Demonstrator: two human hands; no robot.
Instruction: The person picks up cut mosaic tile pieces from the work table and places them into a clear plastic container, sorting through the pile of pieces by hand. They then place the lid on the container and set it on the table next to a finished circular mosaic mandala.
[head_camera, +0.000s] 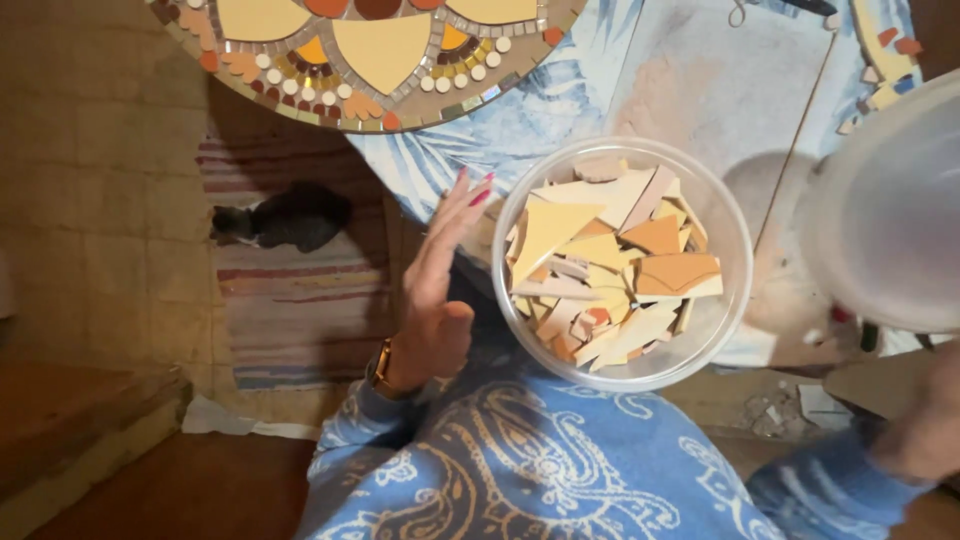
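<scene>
Tiled floor and a striped rug (300, 300) lie below. Flat and open, the left hand (435, 290) grips nothing, fingertips at the rim of a clear tub (722, 290) of tile shards (600, 265). Whether the blurred right hand (925, 430) grips the translucent lid (885, 210) above it cannot be told.

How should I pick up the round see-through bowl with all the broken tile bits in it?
Probably by the rim of the clear bowl, with one hand on each side, kept level. It is open on top and full of sharp tile pieces. The left hand is already at its left side.
</scene>
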